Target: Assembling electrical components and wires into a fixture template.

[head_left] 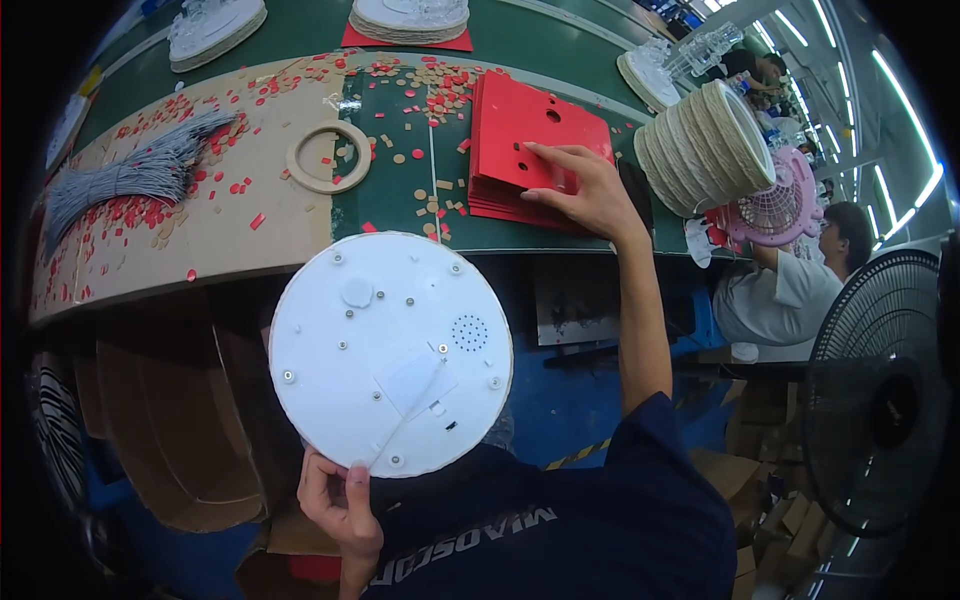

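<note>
My left hand (342, 505) grips the lower rim of a round white plastic disc (330, 320), its thumb by the end of a thin white strand (408, 415). The disc faces up with several screws, a cluster of small holes and a pale square patch showing. My right hand (585, 185) reaches over a stack of red sheets (500, 110) with punched holes. Thumb and forefinger are spread apart above the top sheet, close to its holes; whether the tips touch it I cannot tell.
A wooden-coloured ring (298, 165) and a bundle of grey wires (120, 175) lie among red and tan scraps. A stack of round discs (700, 150) stands right of the sheets, beside a pink fan (785, 205). A large black fan (875, 390) and a seated person (785, 295) are at right. Cardboard boxes (170, 420) stand below left.
</note>
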The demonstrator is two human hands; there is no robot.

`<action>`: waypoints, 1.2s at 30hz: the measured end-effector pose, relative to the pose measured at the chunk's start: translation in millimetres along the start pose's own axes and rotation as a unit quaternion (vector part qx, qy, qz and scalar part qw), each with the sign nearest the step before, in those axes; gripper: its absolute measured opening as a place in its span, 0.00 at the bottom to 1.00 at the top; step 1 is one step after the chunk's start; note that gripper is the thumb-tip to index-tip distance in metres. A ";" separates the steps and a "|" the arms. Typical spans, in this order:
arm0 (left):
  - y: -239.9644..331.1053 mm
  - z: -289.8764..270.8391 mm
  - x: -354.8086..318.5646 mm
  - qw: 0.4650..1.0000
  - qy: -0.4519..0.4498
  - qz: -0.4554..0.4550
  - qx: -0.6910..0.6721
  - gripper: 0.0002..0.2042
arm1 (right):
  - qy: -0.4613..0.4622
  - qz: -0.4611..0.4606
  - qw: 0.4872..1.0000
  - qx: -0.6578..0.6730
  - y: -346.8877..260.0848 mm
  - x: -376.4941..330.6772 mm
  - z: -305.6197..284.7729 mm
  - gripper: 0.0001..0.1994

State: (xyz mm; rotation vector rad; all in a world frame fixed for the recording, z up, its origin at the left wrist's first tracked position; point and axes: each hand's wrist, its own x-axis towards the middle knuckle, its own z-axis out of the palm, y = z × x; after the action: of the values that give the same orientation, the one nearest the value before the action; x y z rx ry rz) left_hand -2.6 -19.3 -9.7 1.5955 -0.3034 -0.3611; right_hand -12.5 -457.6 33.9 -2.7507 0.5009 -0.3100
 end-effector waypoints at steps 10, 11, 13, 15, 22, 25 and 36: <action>-1.6 0.1 -0.4 0.999 0.023 0.031 -0.001 0.10 | 0.456 -0.217 0.839 -0.204 -7.1 11.9 -58.8 0.15; -0.7 0.2 0.1 1.000 0.020 0.023 0.003 0.10 | 0.475 -0.207 0.820 -0.243 -12.6 6.7 -70.1 0.13; -3.4 1.0 3.5 0.999 0.014 0.042 -0.006 0.11 | 0.534 -0.268 0.753 -0.278 -14.9 -7.8 -104.1 0.11; -4.9 2.7 3.7 0.998 0.020 0.052 -0.002 0.11 | 0.656 -0.206 0.688 -0.232 -23.2 -19.9 -118.2 0.11; -0.8 1.6 12.5 0.997 0.021 0.078 -0.007 0.11 | 0.408 -0.002 0.812 0.418 -58.3 -86.5 -44.8 0.27; -0.1 4.2 12.3 0.997 0.025 0.070 0.002 0.12 | 0.285 0.012 0.867 0.408 -74.6 -112.7 11.7 0.29; -1.8 5.4 10.3 0.997 0.039 0.069 -0.006 0.12 | 0.242 -0.191 0.950 0.044 -101.8 -164.6 29.1 0.15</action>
State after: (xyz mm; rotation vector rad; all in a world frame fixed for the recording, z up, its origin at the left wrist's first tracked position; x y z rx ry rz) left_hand 4.5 -28.3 -12.2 1.5638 -0.3495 -0.1935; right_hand -124.4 -297.8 18.0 -2.6571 0.0502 -1.0884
